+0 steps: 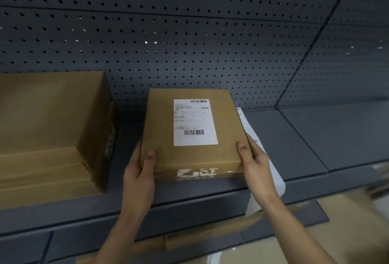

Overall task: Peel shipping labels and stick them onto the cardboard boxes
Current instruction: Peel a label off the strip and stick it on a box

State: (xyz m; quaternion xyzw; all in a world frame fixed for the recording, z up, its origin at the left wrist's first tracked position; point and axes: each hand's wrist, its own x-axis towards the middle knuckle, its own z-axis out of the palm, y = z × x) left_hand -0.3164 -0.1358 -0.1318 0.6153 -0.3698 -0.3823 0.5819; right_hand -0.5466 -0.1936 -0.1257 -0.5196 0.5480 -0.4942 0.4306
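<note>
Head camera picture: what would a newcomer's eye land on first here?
The small cardboard box in the middle of the grey shelf, with a white barcoded label on top. The left grip and right grip hold its near corners; a bigger box sits at left.

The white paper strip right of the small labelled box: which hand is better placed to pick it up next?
Probably the right hand: the white paper strip lies beside and beneath it on the grey shelf. The left hand grips the opposite corner of the brown cardboard box.
</note>
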